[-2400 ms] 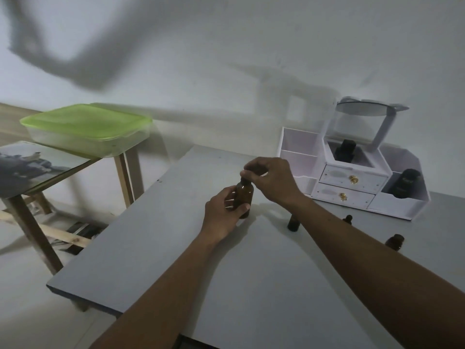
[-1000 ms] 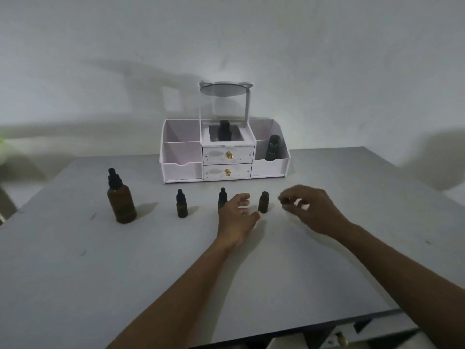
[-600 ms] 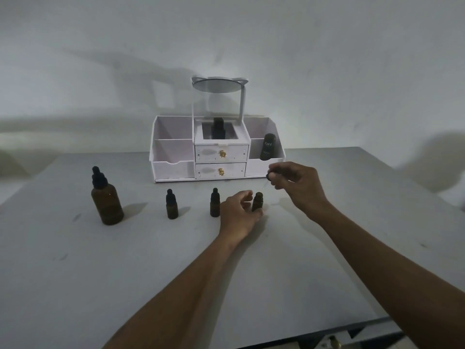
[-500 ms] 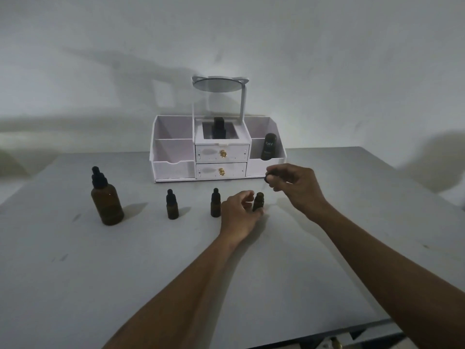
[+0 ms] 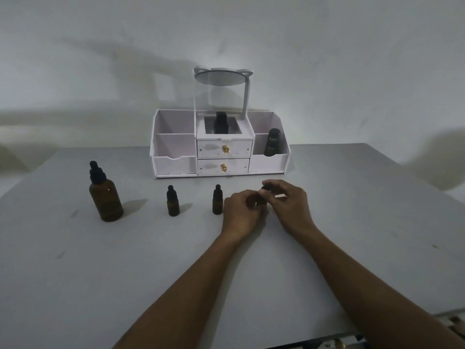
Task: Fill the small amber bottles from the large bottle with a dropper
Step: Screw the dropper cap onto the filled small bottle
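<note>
Now 1 large bottle (image 5: 105, 197) stands upright at the left of the table (image 5: 125, 273), with its black dropper top on. To its right, 3 small amber bottles make a row. The left small bottle (image 5: 172, 201) and the middle small bottle (image 5: 217, 200) stand capped and apart, and no hand touches them.

The right small bottle (image 5: 261, 201) is mostly hidden between 2 hands. The left hand (image 5: 241, 212) curls its fingers round the bottle's body, just beside the middle small bottle. The right hand (image 5: 289, 202) pinches a dark cap (image 5: 264, 189) at the bottle's top with thumb and fingertips. Whether the cap is seated on the neck cannot be told.

Behind the row, 1 white organizer (image 5: 176, 162) stands against the wall. It has 2 drawers, each with 1 gold knob, and 1 round mirror (image 5: 221, 76) above them. It holds 2 dark containers: a black box (image 5: 221, 122) in the centre compartment and a Kahf bottle (image 5: 272, 142) in the right compartment.
</note>
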